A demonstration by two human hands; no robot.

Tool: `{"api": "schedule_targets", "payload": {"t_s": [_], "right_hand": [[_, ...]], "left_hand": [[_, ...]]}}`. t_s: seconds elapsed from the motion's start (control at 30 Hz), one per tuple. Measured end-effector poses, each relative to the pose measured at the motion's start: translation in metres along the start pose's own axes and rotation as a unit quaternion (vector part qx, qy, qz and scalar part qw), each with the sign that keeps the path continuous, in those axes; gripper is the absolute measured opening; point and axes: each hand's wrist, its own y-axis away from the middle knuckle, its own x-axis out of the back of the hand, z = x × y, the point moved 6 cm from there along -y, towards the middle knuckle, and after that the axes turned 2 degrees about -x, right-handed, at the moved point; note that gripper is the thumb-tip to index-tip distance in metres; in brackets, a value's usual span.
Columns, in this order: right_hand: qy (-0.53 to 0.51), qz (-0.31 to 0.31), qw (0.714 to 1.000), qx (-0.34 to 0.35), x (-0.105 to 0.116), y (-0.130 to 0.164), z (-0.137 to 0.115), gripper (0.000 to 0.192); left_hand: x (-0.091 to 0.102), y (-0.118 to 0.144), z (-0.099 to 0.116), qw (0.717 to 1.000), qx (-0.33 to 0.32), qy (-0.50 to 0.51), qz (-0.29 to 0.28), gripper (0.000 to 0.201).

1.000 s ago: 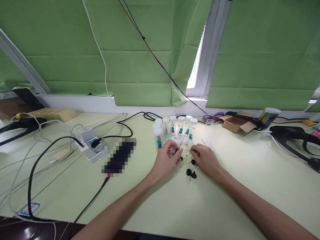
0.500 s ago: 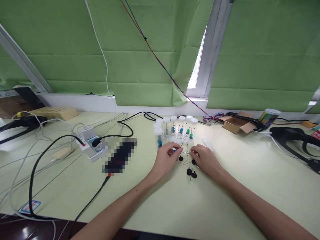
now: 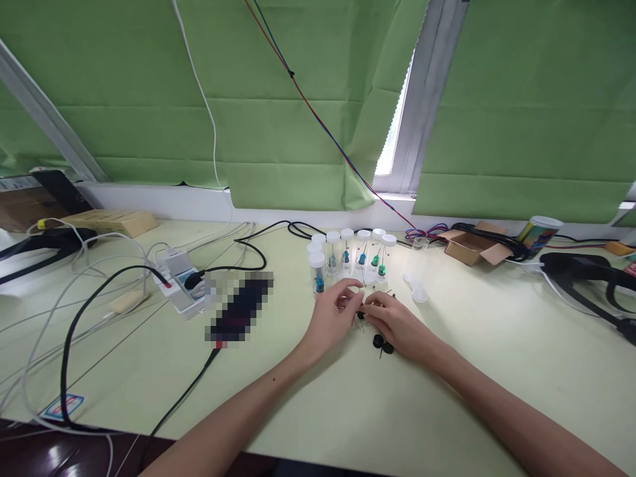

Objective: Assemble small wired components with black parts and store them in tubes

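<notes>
My left hand [image 3: 334, 310] rests on the table just in front of the clear vials, thumb and fingers pinched around something small that they mostly hide. Close beside it, my right hand [image 3: 397, 323] has its fingertips pressed together near the left fingertips; what they hold cannot be made out. A small black round part [image 3: 361, 315] lies below the fingertips, with thin metal wires around it. Nearer to me sit two black discs [image 3: 378, 341] with a thin pin. Behind the hands stand several clear vials with white caps [image 3: 364, 248], holding blue or green pieces with wires.
A clear plastic cap piece [image 3: 419, 293] lies right of the vials. Farther right are an open cardboard box [image 3: 472, 246] with black cable and a printed can [image 3: 539, 235]. To the left are a pixelated dark device [image 3: 241, 308], a white power strip [image 3: 183, 285] and tangled cables.
My right hand has moved left, so its fingertips now meet those of my left hand and cover some wires. My left hand stays nearly in place.
</notes>
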Motion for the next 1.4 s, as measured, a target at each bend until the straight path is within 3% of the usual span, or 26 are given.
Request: {"api": "schedule_targets", "payload": {"t_s": [0.33,1.4], "right_hand": [[-0.012,-0.020,1.000,-0.007,-0.004,0.001,0.004,0.025],[-0.051,-0.012,0.998,-0.044,-0.009,0.003,0.012,0.014]], "left_hand": [[-0.005,0.000,0.001,0.998,0.028,0.046,-0.019,0.029],[-0.005,0.001,0.007,0.994,-0.070,-0.081,-0.027,0.021]]}}
